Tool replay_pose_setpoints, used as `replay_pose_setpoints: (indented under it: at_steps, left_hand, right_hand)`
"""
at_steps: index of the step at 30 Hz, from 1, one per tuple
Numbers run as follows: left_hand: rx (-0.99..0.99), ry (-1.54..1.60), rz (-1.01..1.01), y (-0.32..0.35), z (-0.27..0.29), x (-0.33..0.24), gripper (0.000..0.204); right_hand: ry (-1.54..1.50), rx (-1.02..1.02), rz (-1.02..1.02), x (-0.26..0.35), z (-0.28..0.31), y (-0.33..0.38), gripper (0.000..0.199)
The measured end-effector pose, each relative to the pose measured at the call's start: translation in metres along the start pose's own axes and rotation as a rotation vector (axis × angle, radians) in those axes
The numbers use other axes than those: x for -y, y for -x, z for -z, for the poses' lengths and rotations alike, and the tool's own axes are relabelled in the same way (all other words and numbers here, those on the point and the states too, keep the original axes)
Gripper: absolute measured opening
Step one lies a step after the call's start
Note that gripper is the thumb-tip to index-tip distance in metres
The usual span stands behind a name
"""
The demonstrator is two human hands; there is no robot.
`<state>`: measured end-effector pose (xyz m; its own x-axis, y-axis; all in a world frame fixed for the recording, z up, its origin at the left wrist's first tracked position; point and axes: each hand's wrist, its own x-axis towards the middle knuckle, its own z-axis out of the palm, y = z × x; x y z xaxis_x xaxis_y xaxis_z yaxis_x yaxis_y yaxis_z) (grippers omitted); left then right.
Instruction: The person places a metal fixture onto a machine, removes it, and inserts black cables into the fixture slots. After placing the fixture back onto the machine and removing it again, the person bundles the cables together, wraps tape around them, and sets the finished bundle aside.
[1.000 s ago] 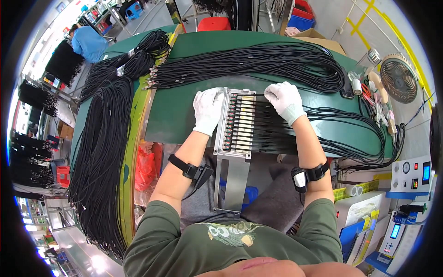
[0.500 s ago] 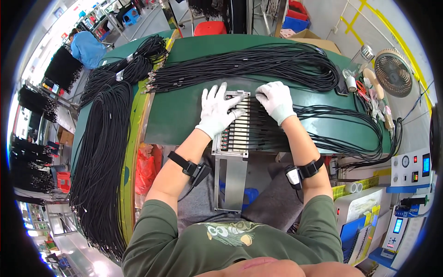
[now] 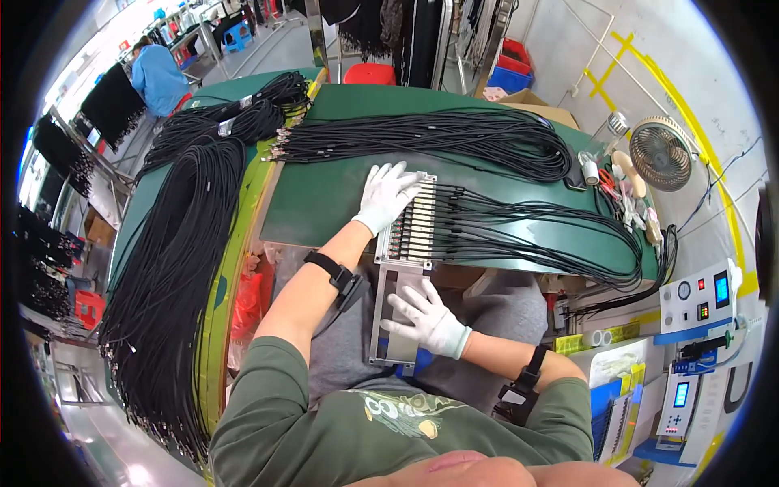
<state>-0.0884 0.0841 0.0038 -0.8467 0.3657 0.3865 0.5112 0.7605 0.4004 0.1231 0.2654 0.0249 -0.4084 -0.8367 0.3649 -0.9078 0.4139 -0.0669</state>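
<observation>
**Both gloved hands on the metal cable fixture**

My left hand (image 3: 388,195), in a white knit glove, lies flat on the upper left part of the long grey metal fixture plate (image 3: 403,276) that hangs over the near edge of the green-topped workbench (image 3: 316,203); its fingers are spread and pressed down on the plate, pinching nothing; they rest at the left end of the row of black cable plugs (image 3: 418,217) seated side by side in the plate's slots. My right hand (image 3: 428,318), gloved the same way, rests on the lower, bare end of that plate, over my lap; its fingers are loosely spread against the metal, and I cannot tell whether the thumb hooks under the edge. From the plugs, thin black cables (image 3: 535,235) run off to the right across the bench and loop round near its far right corner; a second bundle of long black cables (image 3: 430,134) lies stretched along the far side of the bench, well apart from my hands. To my left, thick hanks of black cable (image 3: 174,268) drape over the neighbouring green table. A small round desk fan (image 3: 661,152) stands at the right end of the bench; a white control box with a blue screen (image 3: 702,300) sits below it, by my right elbow. A person in a blue top (image 3: 158,77) works far off at the upper left.
</observation>
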Motion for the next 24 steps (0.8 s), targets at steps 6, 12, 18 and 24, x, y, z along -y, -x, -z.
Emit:
replay_pose_setpoints:
  at_steps: [6,12,18,24]
  left_hand:
    - [-0.222,1.031,0.237,0.009,0.003,0.019,0.039]
    - [-0.367,1.113,0.190,0.011,-0.004,0.021,0.038]
    - [-0.327,1.266,0.286,0.011,-0.001,0.010,0.038]
    - [-0.349,0.868,0.142,0.012,0.001,0.011,0.037]
  right_hand:
    - [-0.403,-0.329,-0.221,-0.043,0.039,-0.015,0.036]
    - [-0.961,-0.460,-0.940,-0.129,0.035,-0.054,0.051]
    - [0.094,-0.164,-0.429,-0.126,0.014,-0.049,0.050]
    - [0.247,0.061,-0.494,-0.125,-0.005,-0.073,0.075]
